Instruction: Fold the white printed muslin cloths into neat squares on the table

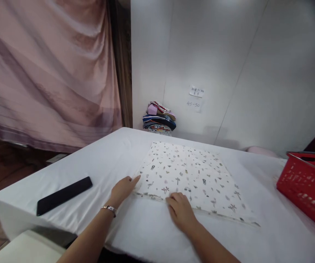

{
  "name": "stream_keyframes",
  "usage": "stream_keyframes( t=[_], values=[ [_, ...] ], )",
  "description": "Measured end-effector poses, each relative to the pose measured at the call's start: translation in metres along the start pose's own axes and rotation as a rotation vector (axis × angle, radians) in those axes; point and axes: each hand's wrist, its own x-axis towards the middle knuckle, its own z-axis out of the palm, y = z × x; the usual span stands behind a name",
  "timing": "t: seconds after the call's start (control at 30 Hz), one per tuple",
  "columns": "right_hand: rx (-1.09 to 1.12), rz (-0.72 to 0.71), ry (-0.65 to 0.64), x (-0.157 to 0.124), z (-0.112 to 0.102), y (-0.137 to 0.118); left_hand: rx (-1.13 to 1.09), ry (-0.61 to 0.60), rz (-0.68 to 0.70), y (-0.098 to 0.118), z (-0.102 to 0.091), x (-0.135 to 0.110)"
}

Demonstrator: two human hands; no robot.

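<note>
A white cloth (pixel 184 175) with small printed motifs of palms, birds and leaves lies spread flat on the table. My left hand (pixel 123 190), a metal band at its wrist, rests at the cloth's near left corner; one finger stretches out over the edge, and its other fingers are partly hidden. At the near edge, left of its middle, my right hand (pixel 182 212) has its fingers curled and its thumb close to them, gripping the hem. That near edge looks slightly wavy, with layers showing.
White sheeting covers the table (pixel 105 157). A long black object (pixel 64 195) lies at left. At right stands a red plastic basket (pixel 307 186) with a metal handle. Folded fabrics (pixel 159 118) are stacked beyond the far edge, by a white wall with paper notes (pixel 196 91). A pink curtain (pixel 50 73) hangs left.
</note>
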Motion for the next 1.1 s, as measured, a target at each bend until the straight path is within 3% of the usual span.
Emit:
stream_keyframes(
  t=[0.2,0.33,0.7,0.97,1.1],
  values=[
    [-0.007,0.010,-0.006,0.002,-0.003,-0.002,0.120,-0.021,0.056,0.002,0.002,-0.002],
    [-0.026,0.003,0.000,0.002,-0.004,-0.003,0.114,0.039,0.069,-0.006,0.002,0.000],
    [0.022,-0.011,-0.003,0.001,-0.006,-0.003,-0.092,0.131,0.026,-0.021,0.008,0.008],
    [0.067,-0.046,0.007,-0.003,0.001,0.004,-0.465,-0.013,-0.057,-0.027,-0.002,-0.001],
    [0.030,-0.087,0.042,-0.005,0.005,0.007,-0.356,0.060,-0.028,-0.027,0.005,-0.001]
  ],
)
